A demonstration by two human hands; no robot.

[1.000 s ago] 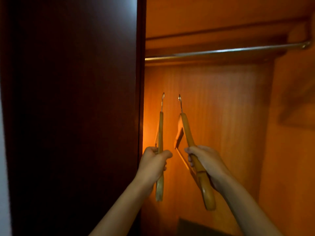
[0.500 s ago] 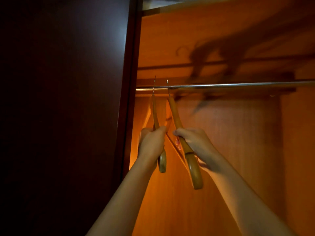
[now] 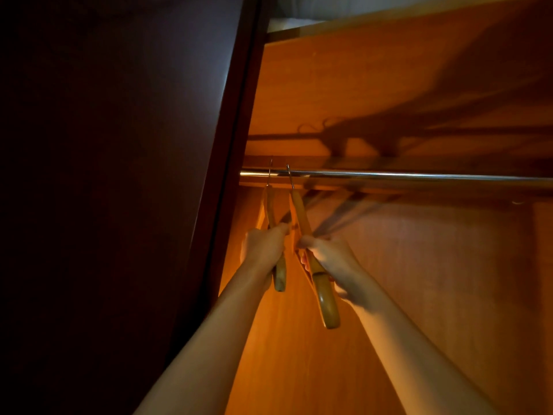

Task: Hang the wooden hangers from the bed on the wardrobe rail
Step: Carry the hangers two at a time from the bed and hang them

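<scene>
Grips the left wooden hanger [image 3: 279,275] in the left hand [image 3: 263,247], fingers wrapped tight round the near arm of the wood. Grips the right wooden hanger [image 3: 326,304] the same way in the right hand [image 3: 332,259], fingers closed round the wood just above the rounded lower end. Holds both hangers edge-on, side by side, close together but apart, with both forearms raised. Holds the left one nearly upright and the right one tilted, lower end swung rightward. Finds both wire hooks [image 3: 289,175] crossing the chrome wardrobe rail [image 3: 419,176] near its left end. Cannot tell in the dim light whether seated over the rail or only passing in front of it. Further out, notes a dark wardrobe door [image 3: 119,190] at left. Notes an orange wood back panel [image 3: 434,295] behind and a shelf underside [image 3: 374,85] above the rail, marked with shadows of hands and hangers.
</scene>
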